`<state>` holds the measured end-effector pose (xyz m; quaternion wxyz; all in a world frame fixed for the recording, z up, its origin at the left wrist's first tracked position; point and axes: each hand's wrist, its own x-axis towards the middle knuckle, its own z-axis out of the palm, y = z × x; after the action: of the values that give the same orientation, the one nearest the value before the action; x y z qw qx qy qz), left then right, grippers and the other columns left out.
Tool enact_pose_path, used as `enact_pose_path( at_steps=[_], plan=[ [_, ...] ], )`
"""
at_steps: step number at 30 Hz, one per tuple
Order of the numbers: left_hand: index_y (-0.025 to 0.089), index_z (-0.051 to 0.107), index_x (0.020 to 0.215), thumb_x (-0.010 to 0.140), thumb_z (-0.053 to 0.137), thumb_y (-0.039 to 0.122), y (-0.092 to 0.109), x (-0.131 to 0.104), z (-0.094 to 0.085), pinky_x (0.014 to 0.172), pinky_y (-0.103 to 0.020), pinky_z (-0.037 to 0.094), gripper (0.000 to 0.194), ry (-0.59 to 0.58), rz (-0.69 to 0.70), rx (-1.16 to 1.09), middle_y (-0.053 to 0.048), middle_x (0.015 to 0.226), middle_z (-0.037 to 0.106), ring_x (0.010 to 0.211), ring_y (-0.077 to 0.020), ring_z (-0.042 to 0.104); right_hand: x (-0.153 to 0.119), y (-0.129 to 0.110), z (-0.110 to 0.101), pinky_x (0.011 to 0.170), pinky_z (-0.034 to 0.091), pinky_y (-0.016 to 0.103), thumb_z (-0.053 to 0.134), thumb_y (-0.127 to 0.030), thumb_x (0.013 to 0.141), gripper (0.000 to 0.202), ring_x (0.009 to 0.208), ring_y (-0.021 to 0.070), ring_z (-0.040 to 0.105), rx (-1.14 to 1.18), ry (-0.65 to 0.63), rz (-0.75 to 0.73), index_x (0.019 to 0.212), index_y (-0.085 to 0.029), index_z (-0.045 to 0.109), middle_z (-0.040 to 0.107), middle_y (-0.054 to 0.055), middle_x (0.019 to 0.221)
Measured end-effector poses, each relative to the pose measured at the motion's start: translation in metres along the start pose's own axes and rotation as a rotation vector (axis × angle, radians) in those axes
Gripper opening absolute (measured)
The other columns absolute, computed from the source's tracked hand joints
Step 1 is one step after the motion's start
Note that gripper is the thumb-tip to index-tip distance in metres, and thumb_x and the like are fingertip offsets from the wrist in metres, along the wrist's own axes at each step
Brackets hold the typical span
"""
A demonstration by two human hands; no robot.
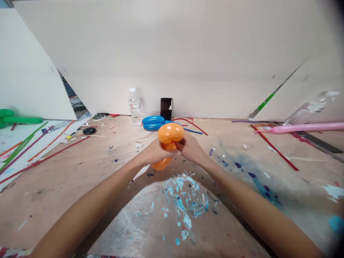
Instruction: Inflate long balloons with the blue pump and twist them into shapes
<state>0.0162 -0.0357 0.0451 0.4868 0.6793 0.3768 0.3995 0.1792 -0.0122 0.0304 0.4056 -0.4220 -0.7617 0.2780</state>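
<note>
A broad white upright panel (188,46) stands along the far side, its lower edge meeting the far edge of a paint-spotted wooden tabletop (53,186). Bare wood and flecks of light-blue paint lie between the person's two forearms, with more wood stretching out on either side of them. At the right edge of the view, a long pink tube balloon (311,127) reaches inward, its tip well apart from the hands.

Just above the tabletop, at the middle, is a glossy orange balloon twisted into rounded lobes (171,132). The left hand (158,152) is curled around its left side, thumb pointing inward; the right hand (191,147) is closed on its pinched waist from the right. The exact fingertip contact is hidden.

Behind the hands, near the panel, stand a clear plastic bottle with a white cap (135,109) and a dark rectangular phone (166,108), which is upright. A blue balloon of side-by-side segments (152,123) lies between them. Farther left, a small black oval object (89,130) rests near a thin red strip (64,154).
</note>
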Motion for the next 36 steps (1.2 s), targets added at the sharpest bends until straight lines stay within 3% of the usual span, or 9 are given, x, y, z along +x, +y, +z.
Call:
enact_pose_path(
  at_steps=[3,8,14,19,27,31,36],
  plan=[
    [0.016,0.063,0.086,0.061,0.068,0.015,0.001,0.001,-0.002,0.059,-0.027,0.044,0.025,0.065,0.046,0.119,-0.004,0.080,0.062,0.072,-0.0189,0.056,0.000,-0.004,-0.003,0.063,0.044,0.027,0.049,-0.015,0.074,0.017,0.070,0.0169,0.060,-0.029,-0.047,-0.046,0.083,-0.015,0.064,0.068,0.003,0.080],
    [0.017,0.062,0.082,0.060,0.069,0.017,-0.006,0.004,-0.009,0.055,-0.024,0.041,0.024,0.137,0.079,0.072,-0.001,0.073,0.059,0.064,-0.0149,0.054,0.000,-0.010,-0.008,0.062,0.040,0.025,0.043,-0.017,0.086,0.022,0.068,0.0154,0.059,-0.171,-0.165,-0.115,0.080,-0.016,0.064,0.066,0.003,0.076],
    [0.017,0.062,0.074,0.059,0.072,0.021,-0.011,0.006,-0.015,0.050,-0.023,0.035,0.019,0.265,0.087,0.196,0.002,0.063,0.055,0.057,-0.0124,0.048,0.000,-0.002,-0.018,0.079,0.043,0.031,0.043,-0.010,0.088,0.027,0.091,0.0199,0.062,-0.482,-0.018,-0.248,0.099,-0.016,0.067,0.070,0.009,0.096],
    [0.016,0.062,0.083,0.061,0.073,0.023,-0.005,0.003,-0.011,0.058,-0.024,0.041,0.026,0.205,0.061,0.049,0.001,0.071,0.058,0.062,-0.0127,0.053,-0.001,0.006,-0.017,0.077,0.043,0.030,0.044,-0.007,0.085,0.033,0.089,0.0208,0.062,-0.639,-0.061,-0.278,0.108,-0.017,0.066,0.070,0.009,0.092],
    [0.016,0.059,0.082,0.062,0.073,0.023,0.004,-0.003,-0.004,0.061,-0.026,0.043,0.025,0.100,0.070,-0.106,0.001,0.071,0.056,0.061,-0.0118,0.051,-0.001,0.018,-0.005,0.064,0.041,0.028,0.044,-0.006,0.079,0.030,0.081,0.0220,0.064,-0.774,-0.105,-0.231,0.095,-0.016,0.067,0.071,0.010,0.089],
    [0.015,0.063,0.080,0.060,0.076,0.024,-0.002,-0.001,-0.004,0.062,-0.025,0.043,0.025,0.138,0.053,-0.067,0.000,0.072,0.059,0.063,-0.0125,0.053,-0.001,0.020,-0.003,0.063,0.041,0.028,0.044,-0.005,0.076,0.029,0.077,0.0213,0.064,-0.700,-0.134,-0.192,0.091,-0.015,0.067,0.071,0.011,0.086],
    [0.014,0.064,0.080,0.065,0.076,0.042,-0.020,0.008,-0.006,0.059,-0.025,0.044,0.034,0.330,-0.012,-0.091,-0.001,0.072,0.063,0.064,-0.0142,0.056,-0.011,-0.005,0.006,0.060,0.041,0.026,0.042,-0.010,0.082,0.021,0.068,0.0173,0.061,-0.369,-0.200,-0.189,0.087,-0.015,0.062,0.069,0.008,0.080]
  ],
)
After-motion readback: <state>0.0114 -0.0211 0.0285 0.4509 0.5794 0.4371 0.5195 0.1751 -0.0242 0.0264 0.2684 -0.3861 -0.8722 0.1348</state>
